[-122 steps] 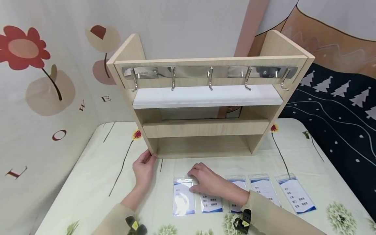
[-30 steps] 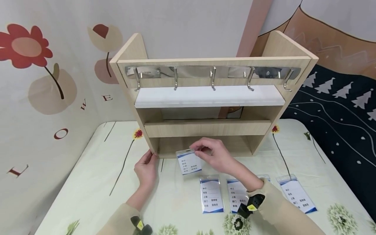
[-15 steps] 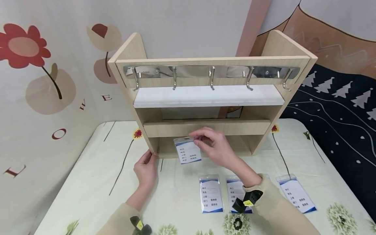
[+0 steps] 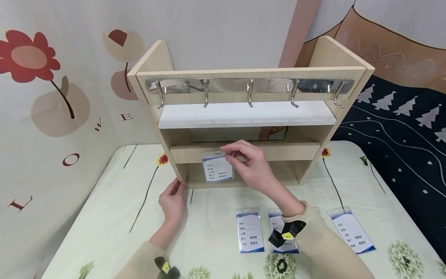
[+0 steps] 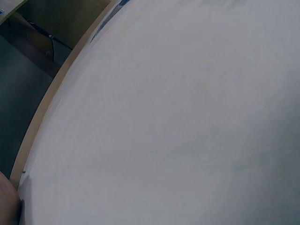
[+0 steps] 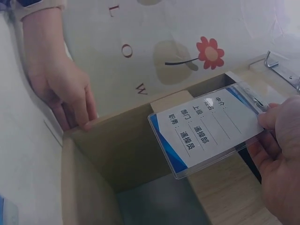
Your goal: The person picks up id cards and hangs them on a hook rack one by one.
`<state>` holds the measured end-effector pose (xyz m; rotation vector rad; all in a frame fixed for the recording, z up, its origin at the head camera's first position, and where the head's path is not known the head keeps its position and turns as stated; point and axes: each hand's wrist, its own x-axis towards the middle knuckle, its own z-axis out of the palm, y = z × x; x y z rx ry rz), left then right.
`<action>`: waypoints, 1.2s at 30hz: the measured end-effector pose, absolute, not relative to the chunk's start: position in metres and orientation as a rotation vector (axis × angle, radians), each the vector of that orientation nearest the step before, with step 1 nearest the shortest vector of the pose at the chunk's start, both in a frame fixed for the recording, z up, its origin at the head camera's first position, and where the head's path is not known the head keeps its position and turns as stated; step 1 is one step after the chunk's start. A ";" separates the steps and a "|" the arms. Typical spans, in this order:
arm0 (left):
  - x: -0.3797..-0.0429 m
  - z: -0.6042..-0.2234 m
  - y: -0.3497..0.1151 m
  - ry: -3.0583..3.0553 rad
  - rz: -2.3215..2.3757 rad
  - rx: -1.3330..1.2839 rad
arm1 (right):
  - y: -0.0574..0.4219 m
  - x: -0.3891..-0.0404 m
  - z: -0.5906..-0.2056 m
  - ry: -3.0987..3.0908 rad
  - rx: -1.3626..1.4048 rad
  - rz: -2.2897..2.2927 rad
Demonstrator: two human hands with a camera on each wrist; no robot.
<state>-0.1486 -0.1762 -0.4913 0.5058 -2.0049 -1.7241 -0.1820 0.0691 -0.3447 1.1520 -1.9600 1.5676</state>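
My right hand (image 4: 251, 164) pinches a badge holder (image 4: 217, 168) by its clear top edge, a plastic sleeve with a white and blue printed card. The badge hangs in front of the lower opening of a wooden shelf rack (image 4: 244, 153). In the right wrist view the badge (image 6: 206, 129) lies slanted across the rack, thumb (image 6: 286, 115) at its top end. My left hand (image 4: 173, 202) grips the rack's lower left corner between thumb and fingers. Across the rack's top board runs a metal hook rail (image 4: 228, 85) with several bare hooks.
On the flowered tablecloth (image 4: 115, 217) lie more badges: one (image 4: 251, 230) in front of the rack, one (image 4: 285, 248) partly behind my right wrist, one (image 4: 352, 230) farther right. A white board (image 4: 244, 115) sits below the hooks. Printed curtains (image 4: 223, 35) surround the table.
My right hand has picked the leftmost badge off the table and raised it towards the rack, drifting slightly left in the last second. The left hand has kept its place at the corner.
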 end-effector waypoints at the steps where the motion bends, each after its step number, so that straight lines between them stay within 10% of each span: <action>1: -0.149 -0.491 -0.176 -2.003 -1.726 0.508 | 0.068 -0.182 -0.343 -1.950 1.153 1.567; 36: -0.150 -0.495 -0.177 -2.010 -1.734 0.510 | 0.029 -0.200 -0.313 -1.548 1.154 1.472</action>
